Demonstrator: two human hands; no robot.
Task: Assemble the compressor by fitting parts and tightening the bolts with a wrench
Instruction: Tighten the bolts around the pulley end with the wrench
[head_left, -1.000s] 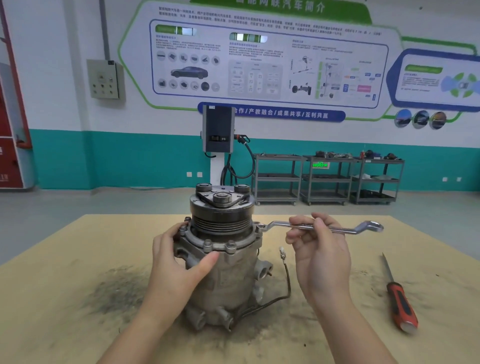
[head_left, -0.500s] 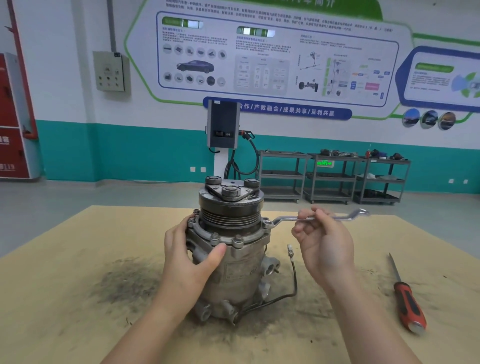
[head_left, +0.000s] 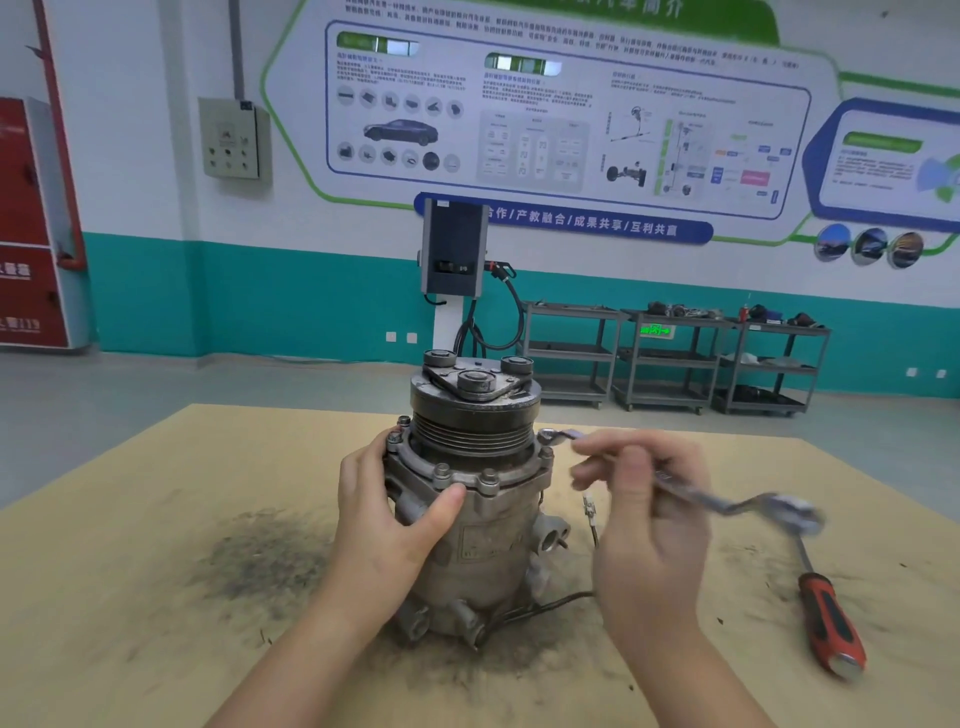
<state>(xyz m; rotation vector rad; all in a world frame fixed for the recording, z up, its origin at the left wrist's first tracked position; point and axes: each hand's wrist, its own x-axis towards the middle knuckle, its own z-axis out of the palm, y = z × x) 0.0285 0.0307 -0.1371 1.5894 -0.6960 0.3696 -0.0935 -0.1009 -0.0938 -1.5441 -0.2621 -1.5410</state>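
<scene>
Since half a second ago, your wrench (head_left: 691, 493) has swung: its free end now drops toward the lower right of the frame, blurred with motion, while its ring end sits at a flange bolt (head_left: 545, 453) on the right of the compressor.

The tan table (head_left: 156, 519) fills the lower frame. The compressor (head_left: 470, 499) stands upright at its centre, pulley on top. Your left hand (head_left: 387, 525) wraps its left side, fingers curled round the housing, thumb pressed beneath the front bolts. Your right hand (head_left: 641, 525) pinches the wrench shank with curled fingers. A red-handled screwdriver (head_left: 826, 618) lies at the lower right.

To tighten well, keep the ring fully seated on the bolt head, brace the body firmly, and pull in smooth arcs.
</scene>
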